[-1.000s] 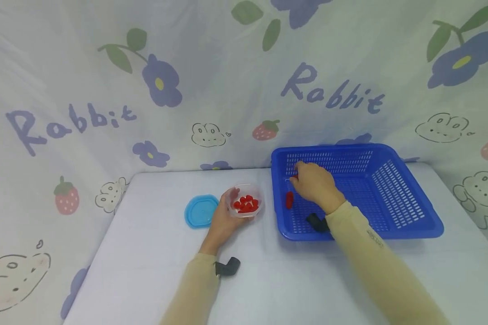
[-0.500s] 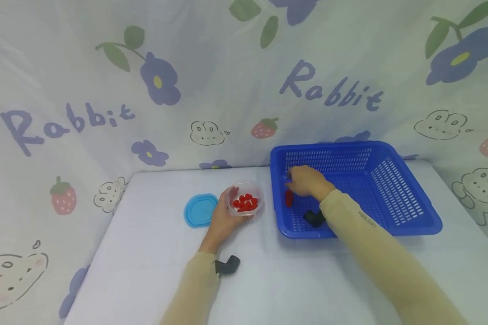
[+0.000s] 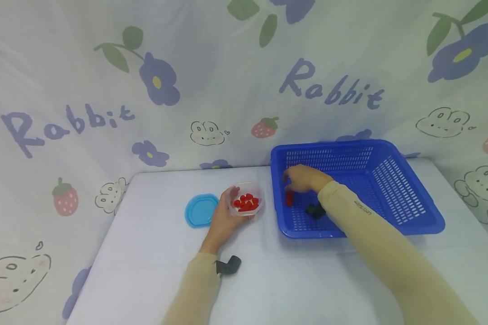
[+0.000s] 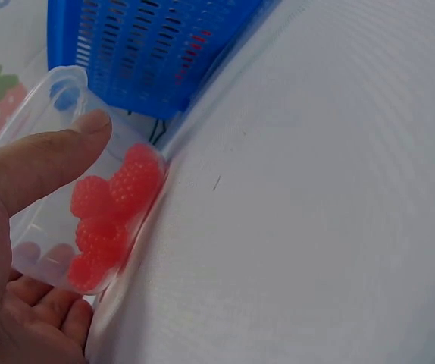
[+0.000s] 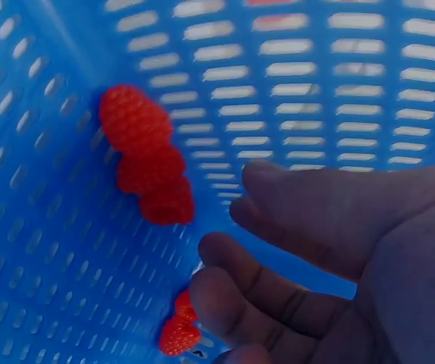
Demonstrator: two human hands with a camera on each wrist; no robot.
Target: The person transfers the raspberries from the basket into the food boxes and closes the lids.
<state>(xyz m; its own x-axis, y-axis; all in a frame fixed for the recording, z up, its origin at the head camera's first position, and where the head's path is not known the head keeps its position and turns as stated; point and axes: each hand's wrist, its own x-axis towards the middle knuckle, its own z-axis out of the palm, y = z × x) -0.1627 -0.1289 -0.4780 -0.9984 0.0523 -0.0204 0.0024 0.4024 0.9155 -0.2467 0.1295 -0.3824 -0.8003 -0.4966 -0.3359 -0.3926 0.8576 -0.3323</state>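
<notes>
My left hand [image 3: 224, 219] grips a clear plastic tub [image 3: 244, 189] that stands on the white table. Its thumb lies across the tub's side in the left wrist view, and the other fingers are behind and under it. Several red raspberries [image 4: 100, 235] lie in the tub. Down in the left end of a blue plastic basket [image 3: 362, 198] is my right hand [image 5: 316, 258], its thumb and fingers apart and slightly bent, nothing visible between them. Raspberries [image 5: 145, 155] lie in a row just beyond the fingertips. More raspberries [image 5: 179, 334] are partly hidden behind the fingers.
A light blue lid [image 3: 201, 211] lies on the table [image 3: 146, 271] to the left of the tub. The basket's raised, slotted walls surround the right hand. Behind the table hangs a printed curtain [image 3: 227, 81].
My right hand has moved left inside the basket, towards its left wall. The left hand and the tub have stayed in place.
</notes>
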